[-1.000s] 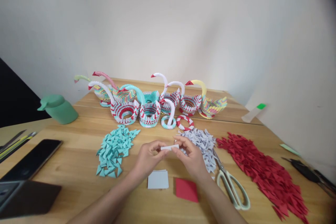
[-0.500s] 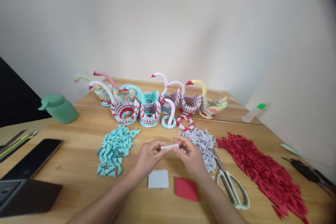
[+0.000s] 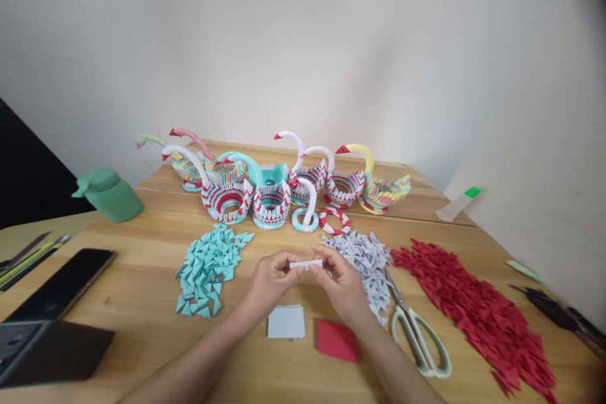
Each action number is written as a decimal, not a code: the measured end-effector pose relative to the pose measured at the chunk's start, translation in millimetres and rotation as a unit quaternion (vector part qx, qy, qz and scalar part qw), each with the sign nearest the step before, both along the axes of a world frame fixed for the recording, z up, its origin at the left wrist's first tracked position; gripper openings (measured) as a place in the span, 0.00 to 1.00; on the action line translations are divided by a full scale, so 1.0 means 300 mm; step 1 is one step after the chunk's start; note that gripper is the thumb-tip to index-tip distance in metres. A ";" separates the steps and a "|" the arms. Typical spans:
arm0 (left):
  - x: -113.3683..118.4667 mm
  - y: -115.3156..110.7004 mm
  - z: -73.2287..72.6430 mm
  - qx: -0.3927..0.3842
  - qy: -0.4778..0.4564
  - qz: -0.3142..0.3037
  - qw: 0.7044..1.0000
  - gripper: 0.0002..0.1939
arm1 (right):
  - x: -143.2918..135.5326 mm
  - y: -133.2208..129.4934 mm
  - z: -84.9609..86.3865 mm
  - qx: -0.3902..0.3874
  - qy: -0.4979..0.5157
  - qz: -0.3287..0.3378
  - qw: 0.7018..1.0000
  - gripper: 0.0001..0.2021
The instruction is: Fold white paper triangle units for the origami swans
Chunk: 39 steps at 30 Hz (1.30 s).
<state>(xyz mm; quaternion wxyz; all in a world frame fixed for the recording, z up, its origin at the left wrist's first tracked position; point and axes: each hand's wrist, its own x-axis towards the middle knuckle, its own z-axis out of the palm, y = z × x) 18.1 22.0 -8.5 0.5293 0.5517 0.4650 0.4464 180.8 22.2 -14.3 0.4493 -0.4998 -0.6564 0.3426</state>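
A narrow folded strip of white paper (image 3: 305,264) is held level above the table. My left hand (image 3: 274,278) pinches its left end between thumb and fingers, and my right hand (image 3: 343,281) pinches the right end. Below the hands lie a stack of white paper rectangles (image 3: 286,322) and a red stack (image 3: 337,340). Teal folded triangles (image 3: 208,271) are heaped to the left. Pale grey-white pieces (image 3: 367,255) lie beyond and beside my right hand, which partly hides them.
Scissors (image 3: 419,341) and a long red heap (image 3: 478,306) lie right. Paper swans (image 3: 227,202) and a red-white ring (image 3: 334,221) stand behind. At left are a green jug (image 3: 111,197), a phone (image 3: 59,284) and a dark device (image 3: 52,353); a glue bottle (image 3: 458,204) is at back right.
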 end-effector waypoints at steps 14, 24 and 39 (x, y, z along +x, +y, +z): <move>0.006 0.002 -0.016 0.006 -0.039 -0.027 0.999 0.11 | -0.015 -0.004 -0.017 -0.007 0.058 -0.010 0.998 0.16; -0.007 0.001 -0.002 0.025 0.031 -0.015 0.999 0.11 | -0.015 -0.005 0.006 -0.040 0.062 0.036 0.997 0.15; -0.023 0.024 0.004 -0.024 -0.087 0.037 0.995 0.15 | 0.003 -0.002 -0.006 -0.025 0.077 -0.006 0.997 0.17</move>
